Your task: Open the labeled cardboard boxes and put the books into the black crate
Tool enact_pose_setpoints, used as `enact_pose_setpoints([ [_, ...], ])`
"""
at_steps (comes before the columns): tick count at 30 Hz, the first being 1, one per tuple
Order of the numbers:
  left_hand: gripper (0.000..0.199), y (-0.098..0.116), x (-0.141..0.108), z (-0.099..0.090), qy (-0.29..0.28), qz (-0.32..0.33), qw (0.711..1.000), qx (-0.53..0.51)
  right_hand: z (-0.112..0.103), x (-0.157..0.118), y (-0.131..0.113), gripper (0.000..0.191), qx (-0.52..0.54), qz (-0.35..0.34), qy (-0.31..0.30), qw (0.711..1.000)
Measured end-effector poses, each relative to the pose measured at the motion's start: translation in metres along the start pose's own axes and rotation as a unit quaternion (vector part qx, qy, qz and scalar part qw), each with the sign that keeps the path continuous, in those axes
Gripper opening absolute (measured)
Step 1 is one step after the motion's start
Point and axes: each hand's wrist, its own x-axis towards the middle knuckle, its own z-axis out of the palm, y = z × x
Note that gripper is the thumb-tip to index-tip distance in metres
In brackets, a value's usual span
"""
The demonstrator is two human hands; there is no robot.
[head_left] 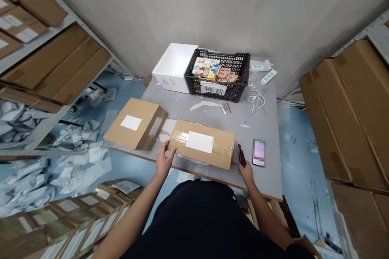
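My left hand (165, 161) holds the near left corner of a taped cardboard box (202, 143), which lies flat on a grey table (261, 129) with a white label on top. My right hand (246, 172) grips a black and red utility knife (242, 156) just off the box's right end, its blade hidden. A phone (259, 153) with a blurred screen lies to the right of the knife. Left of the taped box sits a second cardboard box (135, 124) with a white label.
At the table's far end stand a white foam box (174, 68) and a black plastic crate (231, 77) of colourful packets. A power strip (269, 77) and white cable (256, 101) lie nearby. Cardboard-filled shelves line the left, flattened cartons stand right, and white scraps cover the blue floor.
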Motion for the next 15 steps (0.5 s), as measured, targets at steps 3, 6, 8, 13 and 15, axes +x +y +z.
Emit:
enact_pose_setpoints([
  [3,0.049,0.000,-0.002,-0.001,-0.007,0.018,0.999,0.025,-0.008,-0.017,-0.015,0.039,0.150,0.004,-0.023,0.988],
  [6,0.051,-0.003,-0.002,-0.002,-0.021,0.017,0.999,0.020,-0.022,-0.038,-0.044,0.046,0.199,-0.031,0.003,0.980],
  [8,0.053,-0.005,-0.002,-0.002,-0.033,0.015,0.999,0.009,-0.032,-0.052,-0.071,0.051,0.194,-0.060,0.006,0.979],
  [13,0.055,-0.012,0.000,-0.003,-0.046,-0.008,0.998,-0.032,-0.035,-0.075,-0.147,0.071,0.127,-0.140,-0.049,0.981],
  [15,0.056,-0.016,0.001,-0.003,-0.051,-0.013,0.997,-0.051,-0.024,-0.078,-0.176,0.070,0.048,-0.181,-0.100,0.977],
])
